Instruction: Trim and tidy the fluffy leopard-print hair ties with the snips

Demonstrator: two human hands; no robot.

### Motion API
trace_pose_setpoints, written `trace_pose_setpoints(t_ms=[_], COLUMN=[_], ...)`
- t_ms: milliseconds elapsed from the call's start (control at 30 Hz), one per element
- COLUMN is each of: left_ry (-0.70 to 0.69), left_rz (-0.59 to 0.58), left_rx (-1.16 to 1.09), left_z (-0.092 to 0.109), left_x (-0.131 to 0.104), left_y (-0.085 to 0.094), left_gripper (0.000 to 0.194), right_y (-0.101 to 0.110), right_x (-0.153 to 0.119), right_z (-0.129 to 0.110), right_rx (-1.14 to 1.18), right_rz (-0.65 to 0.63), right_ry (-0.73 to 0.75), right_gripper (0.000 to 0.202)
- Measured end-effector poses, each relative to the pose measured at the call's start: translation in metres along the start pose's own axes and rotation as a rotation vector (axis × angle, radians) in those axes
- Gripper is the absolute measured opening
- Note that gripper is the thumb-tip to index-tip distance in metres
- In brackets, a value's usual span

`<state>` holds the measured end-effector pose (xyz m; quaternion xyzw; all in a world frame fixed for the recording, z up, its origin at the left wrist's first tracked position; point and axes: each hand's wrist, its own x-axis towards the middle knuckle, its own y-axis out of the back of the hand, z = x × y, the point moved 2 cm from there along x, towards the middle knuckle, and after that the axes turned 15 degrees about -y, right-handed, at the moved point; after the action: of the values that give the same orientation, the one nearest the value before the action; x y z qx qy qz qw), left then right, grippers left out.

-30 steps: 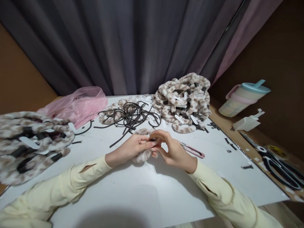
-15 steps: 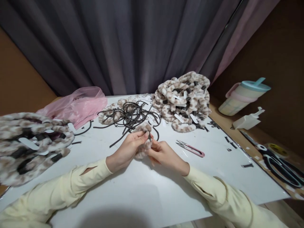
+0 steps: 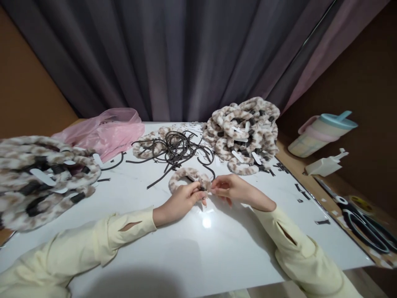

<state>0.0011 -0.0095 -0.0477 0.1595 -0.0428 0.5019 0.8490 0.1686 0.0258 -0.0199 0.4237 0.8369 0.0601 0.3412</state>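
A fluffy white-and-brown ring (image 3: 182, 174), like a plush headband, lies in front of me. My left hand (image 3: 182, 200) pinches its near side, where a small black piece (image 3: 202, 188) shows between thumb and fingers. At the ring's right edge is my right hand (image 3: 231, 188), its thumb and fingertips drawn together. Whether these tips hold the fur or something thin is too small to see. Just behind the ring sits a tangle of dark cords (image 3: 178, 147). The pink thread snips are out of sight, in the area that my right hand and wrist cover.
Fluffy rings with white tags form a left pile (image 3: 18, 182) and a right pile (image 3: 245, 136). A pink plastic bag (image 3: 105, 128) lies behind. Along the right edge are a lidded cup (image 3: 319, 134), a white bottle (image 3: 325, 165) and large scissors (image 3: 366, 223). Short dark scraps (image 3: 322, 222) dot the white tabletop.
The ring has turned and now lies flatter, its loop showing. My right hand has moved right and up, over the area where the pink snips lay. The view has shifted slightly.
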Motion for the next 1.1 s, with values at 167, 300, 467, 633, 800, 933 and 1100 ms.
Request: trace_pose_setpoints(t_ms=[167,300,467,633,800,933,1100], left_ry=[0.043,0.082,0.105,0.122,0.165,0.176,0.173], left_rz=[0.066,0.084,0.094,0.102,0.126,0.135,0.142], left_rx=[0.035,0.018,0.041,0.049,0.039,0.065,0.075], left_z=[-0.004,-0.006,-0.005,-0.002,0.001,0.0,-0.003], left_x=[0.005,0.007,0.006,0.007,0.007,0.006,0.005], left_y=[0.004,0.005,0.004,0.004,0.003,0.002,0.002], left_gripper=[0.027,0.027,0.026,0.025,0.026,0.025,0.025], right_y=[-0.007,-0.02,-0.023,-0.029,-0.035,-0.04,-0.042], right_x=[-0.012,-0.015,-0.016,-0.005,0.0,-0.003,-0.003], right_z=[-0.011,-0.02,-0.022,-0.009,-0.001,0.0,0.0], right_rx=[-0.182,-0.346,-0.378,-0.032,0.037,0.029,0.033], right_rz=[0.115,0.23,0.306,0.221,0.331,0.411,0.424], right_ry=[0.038,0.151,0.181,-0.022,-0.023,0.034,0.054], right_gripper=[0.023,0.022,0.02,0.024,0.025,0.022,0.02])
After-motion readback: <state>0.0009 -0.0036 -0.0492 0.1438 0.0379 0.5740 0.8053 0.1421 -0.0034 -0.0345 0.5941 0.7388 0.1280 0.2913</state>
